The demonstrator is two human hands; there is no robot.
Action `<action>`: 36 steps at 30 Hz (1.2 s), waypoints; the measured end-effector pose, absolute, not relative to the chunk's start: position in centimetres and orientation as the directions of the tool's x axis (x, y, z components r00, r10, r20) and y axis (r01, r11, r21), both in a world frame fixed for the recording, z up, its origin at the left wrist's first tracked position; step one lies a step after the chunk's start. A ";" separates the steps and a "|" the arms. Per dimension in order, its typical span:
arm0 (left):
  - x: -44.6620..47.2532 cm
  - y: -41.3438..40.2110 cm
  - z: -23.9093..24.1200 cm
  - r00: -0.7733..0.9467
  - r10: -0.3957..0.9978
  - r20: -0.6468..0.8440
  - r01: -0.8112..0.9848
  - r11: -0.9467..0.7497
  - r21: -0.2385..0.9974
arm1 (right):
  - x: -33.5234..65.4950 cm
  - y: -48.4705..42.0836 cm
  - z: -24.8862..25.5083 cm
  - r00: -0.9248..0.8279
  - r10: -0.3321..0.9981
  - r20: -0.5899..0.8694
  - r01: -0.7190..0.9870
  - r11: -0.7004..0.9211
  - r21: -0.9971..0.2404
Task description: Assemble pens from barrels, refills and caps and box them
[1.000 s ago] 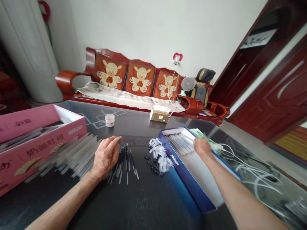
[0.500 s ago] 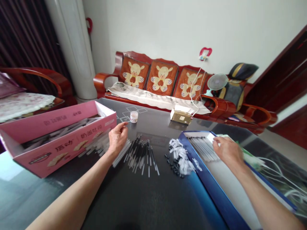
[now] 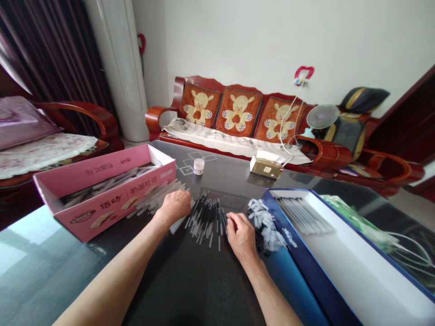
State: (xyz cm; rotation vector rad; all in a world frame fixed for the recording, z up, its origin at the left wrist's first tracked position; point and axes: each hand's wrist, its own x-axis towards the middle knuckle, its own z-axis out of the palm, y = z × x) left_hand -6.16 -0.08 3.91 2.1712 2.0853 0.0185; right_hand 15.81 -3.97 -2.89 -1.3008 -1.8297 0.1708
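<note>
My left hand (image 3: 176, 206) is closed, fingers curled down, above a row of clear thin tubes (image 3: 177, 225); whatever is in its fingers is hidden. To its right lies a fanned pile of thin sticks (image 3: 206, 222), black at the far end and translucent at the near end. At the right edge of this pile my right hand (image 3: 242, 235) has thumb and fingers drawn together, and what they grip cannot be made out. Beside that hand is a heap of short translucent pieces (image 3: 267, 222), with small black pieces partly hidden behind the wrist.
A pink box (image 3: 112, 197) with many tubes stands at left. At right a blue box (image 3: 302, 253) contains a row of sticks (image 3: 304, 215). Farther back are a small jar (image 3: 199, 166) and a tissue box (image 3: 267, 166). A green-white bag (image 3: 360, 222) and cables lie far right.
My right hand has moved left, from over the row in the blue box to the edge of the stick pile. The left hand has lowered slightly, and the view has shifted left.
</note>
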 end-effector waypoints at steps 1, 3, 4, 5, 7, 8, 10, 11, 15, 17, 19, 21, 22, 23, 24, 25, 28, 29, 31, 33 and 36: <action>-6.1 -0.1 3.8 0.049 0.995 -0.088 0.994 -0.040 0.099 | 15.9 -4.0 -3.0 -0.087 0.823 0.562 0.701 0.451 -0.553; -5.9 -0.1 3.8 0.058 0.994 -0.097 0.994 -0.049 0.093 | 16.0 -4.0 -3.0 -0.087 0.827 0.556 0.698 0.448 -0.558; -5.8 -0.1 3.8 0.061 0.993 -0.100 0.994 -0.052 0.091 | 16.0 -4.0 -2.9 -0.088 0.831 0.550 0.700 0.444 -0.559; -5.7 -0.1 3.8 0.062 0.993 -0.103 0.995 -0.052 0.089 | 16.0 -4.0 -2.9 -0.090 0.835 0.543 0.704 0.439 -0.558; -5.5 -0.1 3.7 0.054 0.993 -0.108 0.995 -0.045 0.085 | 16.0 -3.8 -3.0 -0.086 0.840 0.535 0.711 0.428 -0.558; -5.5 -0.2 3.7 0.048 0.993 -0.111 0.996 -0.039 0.082 | 16.0 -3.7 -3.1 -0.076 0.840 0.537 0.714 0.422 -0.559; -5.4 -0.2 3.5 0.037 0.993 -0.115 0.997 -0.028 0.075 | 16.1 -3.4 -3.3 -0.041 0.837 0.546 0.714 0.407 -0.570; -5.3 -0.2 3.4 0.031 0.993 -0.118 0.997 -0.023 0.072 | 16.2 -3.3 -3.4 -0.021 0.834 0.551 0.712 0.399 -0.577; -5.3 -0.2 3.2 0.021 0.992 -0.124 0.997 -0.012 0.070 | 16.3 -3.0 -3.6 0.002 0.835 0.550 0.702 0.390 -0.595; -5.4 -0.1 3.3 0.025 0.994 -0.110 0.997 -0.016 0.075 | 16.3 -3.0 -3.6 0.007 0.838 0.545 0.697 0.387 -0.604; -5.5 0.2 3.5 0.024 0.997 -0.070 0.994 -0.017 0.104 | 16.3 -2.9 -3.6 0.024 0.840 0.543 0.690 0.379 -0.617; -5.6 0.5 3.8 0.018 0.999 -0.030 0.984 -0.013 0.177 | 16.3 -2.9 -3.7 0.039 0.841 0.540 0.684 0.372 -0.628; -5.7 0.7 3.9 0.016 1.000 -0.019 0.972 -0.011 0.236 | 16.3 -2.8 -3.8 0.042 0.842 0.538 0.682 0.369 -0.631; -5.7 0.9 4.0 0.015 1.000 -0.013 0.949 -0.010 0.314 | 16.3 -2.8 -3.8 0.043 0.845 0.533 0.682 0.365 -0.633; -5.6 1.1 3.9 0.011 1.000 -0.007 0.911 -0.007 0.412 | 16.2 -2.8 -3.9 0.042 0.849 0.527 0.684 0.360 -0.634; -5.5 1.2 3.7 0.004 1.000 0.001 0.850 -0.004 0.526 | 16.2 -2.7 -3.9 0.038 0.854 0.518 0.689 0.353 -0.633; -4.9 1.4 3.0 -0.011 1.000 0.019 0.505 -0.011 0.863 | 16.1 -2.7 -3.7 0.003 0.879 0.477 0.718 0.330 -0.613; -4.7 1.3 2.7 -0.001 1.000 0.011 0.362 -0.010 0.932 | 16.1 -2.6 -3.7 -0.014 0.886 0.464 0.731 0.326 -0.600; -4.1 1.2 2.4 0.032 0.999 -0.037 0.121 0.033 0.992 | 16.2 -2.5 -3.5 -0.044 0.892 0.450 0.748 0.328 -0.577; -3.7 1.0 2.2 0.078 0.992 -0.101 -0.041 0.105 0.994 | 16.4 -2.3 -3.4 -0.054 0.889 0.454 0.748 0.337 -0.572; -3.3 0.7 2.1 0.165 0.977 -0.137 -0.178 0.166 0.970 | 16.7 -2.0 -3.5 -0.008 0.880 0.476 0.739 0.325 -0.590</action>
